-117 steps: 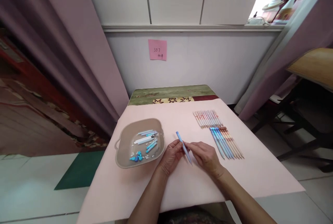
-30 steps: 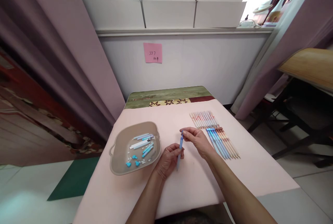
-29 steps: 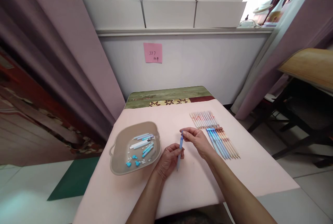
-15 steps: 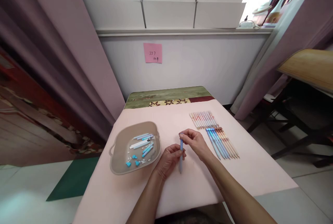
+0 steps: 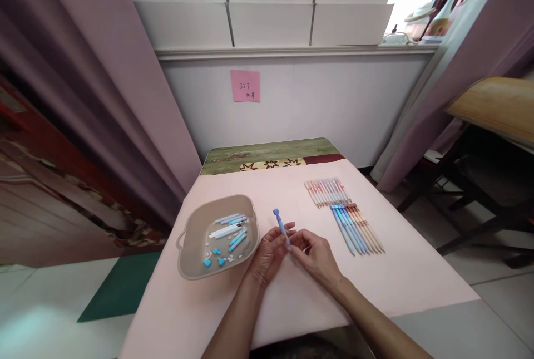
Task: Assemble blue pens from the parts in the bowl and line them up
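Observation:
A blue pen (image 5: 280, 221) with a shaped cap points up and slightly left above the middle of the table. My left hand (image 5: 269, 253) holds its barrel between the fingers. At its lower end, my right hand (image 5: 314, 253) pinches the pen. To the left sits a beige basin (image 5: 192, 236) with blue and white pen parts (image 5: 227, 230) and small turquoise pieces (image 5: 221, 261) in it. On the right lie a row of blue pens (image 5: 349, 231), brown-capped pens (image 5: 365, 229) beside them, and a row of pale patterned pens (image 5: 326, 192) behind.
A pink cloth (image 5: 283, 181) covers most of the table, whose green patterned far edge (image 5: 267, 152) shows. A pink note (image 5: 245, 86) is on the wall. Purple curtains hang at both sides, and a dark chair (image 5: 488, 181) stands at the right.
My right hand has moved from the pen's capped top down to its lower end. The pen's top now leans left, with the shaped cap in plain view.

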Action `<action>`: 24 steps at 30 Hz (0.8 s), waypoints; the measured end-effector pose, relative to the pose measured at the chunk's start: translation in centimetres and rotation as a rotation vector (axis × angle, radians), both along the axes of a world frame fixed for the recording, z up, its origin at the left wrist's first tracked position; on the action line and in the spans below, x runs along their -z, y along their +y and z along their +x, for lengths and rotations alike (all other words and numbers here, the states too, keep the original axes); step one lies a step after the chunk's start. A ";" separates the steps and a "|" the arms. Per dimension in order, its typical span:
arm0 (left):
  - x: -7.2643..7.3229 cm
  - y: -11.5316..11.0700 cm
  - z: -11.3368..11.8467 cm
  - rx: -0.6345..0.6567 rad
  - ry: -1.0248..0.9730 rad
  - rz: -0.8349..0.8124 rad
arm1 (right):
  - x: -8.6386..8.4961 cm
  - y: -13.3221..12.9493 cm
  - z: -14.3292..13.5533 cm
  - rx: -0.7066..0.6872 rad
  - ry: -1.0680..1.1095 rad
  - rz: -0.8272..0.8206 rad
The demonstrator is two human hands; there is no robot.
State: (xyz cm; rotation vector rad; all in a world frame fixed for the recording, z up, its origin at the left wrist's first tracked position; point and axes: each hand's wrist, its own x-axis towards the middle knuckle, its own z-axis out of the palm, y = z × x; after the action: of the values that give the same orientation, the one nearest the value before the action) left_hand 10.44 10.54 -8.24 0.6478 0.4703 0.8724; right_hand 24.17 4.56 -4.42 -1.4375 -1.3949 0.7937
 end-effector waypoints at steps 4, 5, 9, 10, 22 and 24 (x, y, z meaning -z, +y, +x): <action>-0.1 0.0 -0.2 -0.017 -0.017 -0.052 | 0.8 -0.6 -1.2 0.050 -0.135 0.000; -0.2 0.0 -0.2 -0.010 -0.018 -0.050 | 0.8 -0.5 -1.4 0.069 -0.150 0.007; -0.7 -0.2 -0.1 0.026 0.012 -0.028 | 1.0 -0.5 -1.2 0.125 -0.211 0.034; -0.8 -0.2 -0.1 0.020 0.020 -0.022 | 1.0 -0.6 -0.7 0.143 -0.233 0.036; -1.0 -0.2 0.0 0.001 0.084 -0.006 | 0.9 -2.8 9.4 0.428 -0.749 -0.421; -0.9 -0.2 0.0 0.000 0.084 -0.008 | 0.7 -2.5 9.6 0.432 -0.800 -0.466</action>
State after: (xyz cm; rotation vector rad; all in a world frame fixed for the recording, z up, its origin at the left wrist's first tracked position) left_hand 10.46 10.35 -7.33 0.6794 0.5487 0.8449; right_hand 33.82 2.08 -5.17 -2.4982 -1.4086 0.2538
